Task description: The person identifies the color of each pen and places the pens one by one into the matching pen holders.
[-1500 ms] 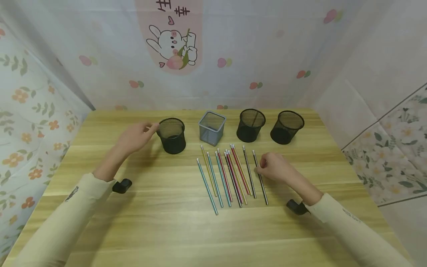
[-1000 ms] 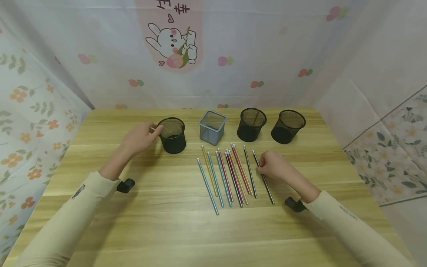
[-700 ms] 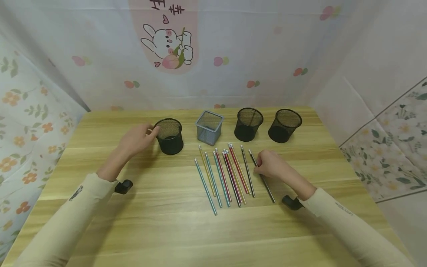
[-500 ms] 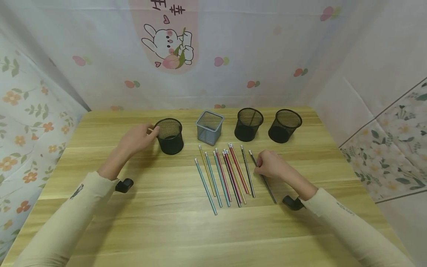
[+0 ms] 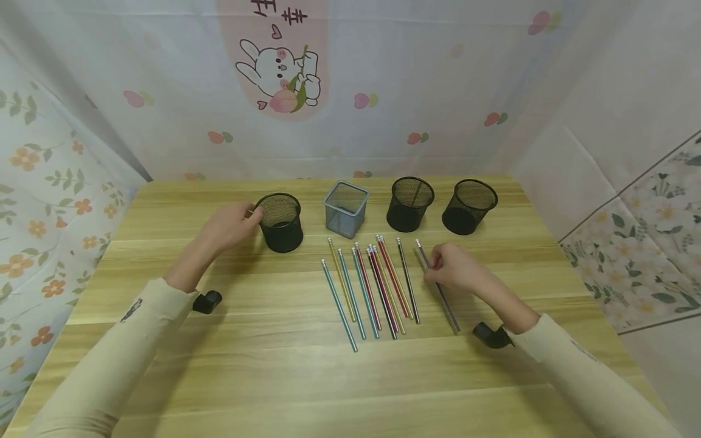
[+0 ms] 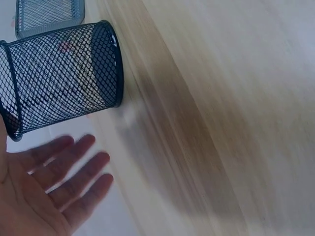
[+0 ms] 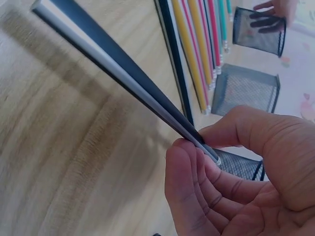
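My right hand (image 5: 465,271) pinches a dark, silver-striped pencil (image 5: 448,309) between thumb and fingertips. In the right wrist view that pencil (image 7: 118,66) slants across, its near end off the tabletop with a shadow below. My left hand (image 5: 226,228) is at the left side of a round black mesh pencil cup (image 5: 283,237), thumb right at the rim. The left wrist view shows the fingers (image 6: 81,184) extended and spread beside the cup's mesh wall (image 6: 59,73); the thumb is hidden. Several pencils lie side by side mid-table, among them a blue one (image 5: 339,307) and a black one (image 5: 408,283).
A grey square mesh holder (image 5: 346,220) and two more round black mesh cups, one in the middle (image 5: 406,216) and one at the right (image 5: 461,220), stand along the back of the wooden table (image 5: 274,377). Behind hangs a patterned cloth (image 5: 427,79).
My right hand has taken hold of the rightmost dark pencil, turned it slightly, raised it and shifted it right. The left hand has stayed by the black cup.
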A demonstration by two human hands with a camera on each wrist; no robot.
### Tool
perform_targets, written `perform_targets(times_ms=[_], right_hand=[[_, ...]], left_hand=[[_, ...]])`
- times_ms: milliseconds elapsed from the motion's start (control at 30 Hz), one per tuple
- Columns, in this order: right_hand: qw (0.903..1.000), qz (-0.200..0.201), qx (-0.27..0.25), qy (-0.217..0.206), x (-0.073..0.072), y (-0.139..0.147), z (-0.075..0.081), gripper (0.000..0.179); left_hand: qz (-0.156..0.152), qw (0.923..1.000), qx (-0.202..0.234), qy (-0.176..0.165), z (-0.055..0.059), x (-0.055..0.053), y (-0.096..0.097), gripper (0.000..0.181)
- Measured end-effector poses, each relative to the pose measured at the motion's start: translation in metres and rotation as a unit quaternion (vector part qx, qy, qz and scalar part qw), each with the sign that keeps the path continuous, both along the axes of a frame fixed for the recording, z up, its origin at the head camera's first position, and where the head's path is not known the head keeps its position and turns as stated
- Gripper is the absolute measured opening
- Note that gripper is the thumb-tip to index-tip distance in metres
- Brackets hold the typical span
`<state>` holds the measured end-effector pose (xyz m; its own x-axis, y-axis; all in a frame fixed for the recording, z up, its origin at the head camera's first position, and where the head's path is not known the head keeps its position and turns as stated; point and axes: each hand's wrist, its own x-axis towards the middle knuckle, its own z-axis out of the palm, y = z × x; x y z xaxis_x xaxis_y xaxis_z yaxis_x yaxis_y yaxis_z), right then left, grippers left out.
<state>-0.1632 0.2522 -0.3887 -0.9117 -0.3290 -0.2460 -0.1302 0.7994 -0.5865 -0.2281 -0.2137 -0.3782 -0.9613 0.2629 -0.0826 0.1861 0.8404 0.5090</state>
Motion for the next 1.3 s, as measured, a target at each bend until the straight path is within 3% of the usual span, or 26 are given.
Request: perform_targets(times_ms=[167,367,700,933,1300], right_hand=[[0.9999,-0.004,-0.016,0.004,0.003,0.002,0.007,0.009],[0.9994,-0.007,-0.029,0.017,0.005,0.003,0.015,0.010],[0.9918,-0.015,-0.108,0.067,0.002,0.009,0.037,0.008],[0.9879,-0.034,-0.110,0.103,-0.002,0.010,0.047,0.008],[0.9859,-0.037,-0.114,0.117,-0.006,0.009,0.052,0.011]], left_hand=[[-0.001,0.9998,0.009,0.017,0.002,0.000,0.004,0.037],[0.004,0.9999,-0.001,0.013,0.004,0.000,0.008,0.038],[0.007,0.9995,-0.027,-0.011,0.008,0.000,0.012,0.042],[0.007,0.9992,-0.034,-0.020,0.013,0.001,0.014,0.042],[0.011,0.9988,-0.034,-0.033,0.014,0.002,0.016,0.042]])
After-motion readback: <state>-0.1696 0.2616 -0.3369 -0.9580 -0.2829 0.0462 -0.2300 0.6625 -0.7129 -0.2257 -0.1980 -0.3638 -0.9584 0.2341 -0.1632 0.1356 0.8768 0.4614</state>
